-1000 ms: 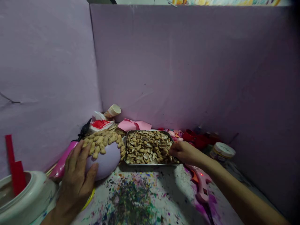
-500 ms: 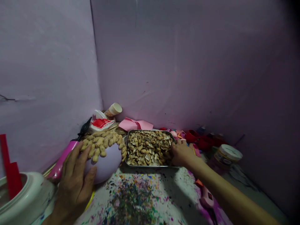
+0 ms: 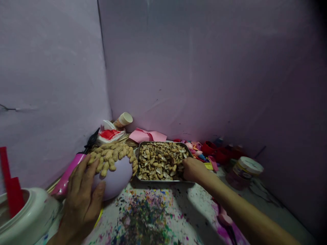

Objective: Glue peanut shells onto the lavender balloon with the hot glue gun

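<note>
A pale purple balloon [image 3: 114,180] has peanut shells [image 3: 109,158] stuck over its upper part. My left hand [image 3: 80,195] curves around its left side, fingers on the shells and thumb against the bare front, holding it. Right of the balloon, a metal tray [image 3: 163,181] is full of loose, mostly split peanut shells [image 3: 160,161]. My right hand [image 3: 195,169] is closed and reaches into the tray's right end. Its fingertips are hidden, so what they hold cannot be made out.
A white pot [image 3: 33,211] with red strips stands at the left, beside a pink hair dryer [image 3: 70,173]. Behind are stacked paper cups [image 3: 124,119] and pink paper [image 3: 148,135]. A lidded jar [image 3: 246,170] and red cups [image 3: 208,148] stand right. The tabletop [image 3: 148,217] is paint-spattered.
My right hand has moved slightly left over the tray's right end and its fingers have curled in closer among the shells. My left hand and the balloon have stayed put.
</note>
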`<state>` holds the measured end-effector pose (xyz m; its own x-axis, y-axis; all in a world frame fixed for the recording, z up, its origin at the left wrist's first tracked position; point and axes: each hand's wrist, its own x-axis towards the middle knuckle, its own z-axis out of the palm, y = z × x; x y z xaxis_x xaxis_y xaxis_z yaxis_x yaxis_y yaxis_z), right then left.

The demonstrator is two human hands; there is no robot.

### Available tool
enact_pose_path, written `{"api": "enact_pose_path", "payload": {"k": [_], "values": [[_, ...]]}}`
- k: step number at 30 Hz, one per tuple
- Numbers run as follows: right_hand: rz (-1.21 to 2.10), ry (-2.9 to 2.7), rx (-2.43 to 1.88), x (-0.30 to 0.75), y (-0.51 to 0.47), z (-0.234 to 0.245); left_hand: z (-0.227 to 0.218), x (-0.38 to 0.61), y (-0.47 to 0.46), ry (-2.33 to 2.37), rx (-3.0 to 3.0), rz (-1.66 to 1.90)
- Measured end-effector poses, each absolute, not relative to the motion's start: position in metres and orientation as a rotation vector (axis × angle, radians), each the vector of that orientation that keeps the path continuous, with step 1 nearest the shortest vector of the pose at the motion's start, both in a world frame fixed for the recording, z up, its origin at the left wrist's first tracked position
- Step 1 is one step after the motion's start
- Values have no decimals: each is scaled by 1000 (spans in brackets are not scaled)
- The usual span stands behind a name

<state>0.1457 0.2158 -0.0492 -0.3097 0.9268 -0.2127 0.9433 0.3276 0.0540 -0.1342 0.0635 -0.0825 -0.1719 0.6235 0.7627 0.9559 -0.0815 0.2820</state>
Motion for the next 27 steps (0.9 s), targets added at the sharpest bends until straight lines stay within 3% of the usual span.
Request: {"api": "enact_pose_path", "payload": {"k": [12,20,27], "values": [[-775,2901,1694,131,233,-31,-84,-138,66,-1766,-1712,-1178],[-481,2932,1875,177,243,-5,-78,-136,68,-1781,-1696,-1177],[-354,2982,1636,163,226,-23,-72,-132,77,-1817,-1655,-1120]]}}
